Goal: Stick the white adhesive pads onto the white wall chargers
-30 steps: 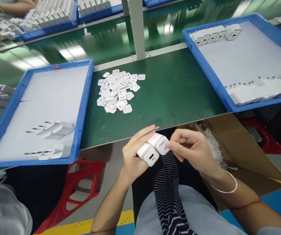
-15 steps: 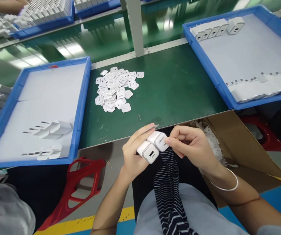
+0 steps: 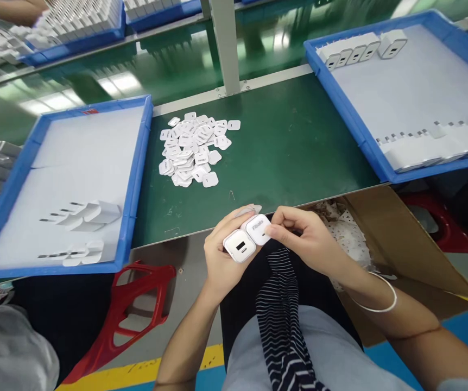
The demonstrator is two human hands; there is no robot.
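I held 2 white chargers (image 3: 247, 238) side by side just above the near edge of the bench (image 3: 291, 146), over my lap. My left hand (image 3: 221, 255) had its grip closed around them from below and behind, fingers wrapped over the far side, with the nearer charger showing its port face toward me. My right hand (image 3: 303, 239) pinched at the face of the farther charger, thumb and forefinger closed on it where the lettering sat; whether a thin film lay between them I could not tell. A bangle (image 3: 376, 296) hung on my right wrist.

A pile of small white square pieces (image 3: 193, 149) lay on the green bench ahead. The blue tray on the left (image 3: 136, 179) held 2 small rows of chargers with prongs. The blue tray on the right (image 3: 348, 119) held 2 rows as well. A cardboard box (image 3: 389, 239) with white scraps stood just beside my right arm.
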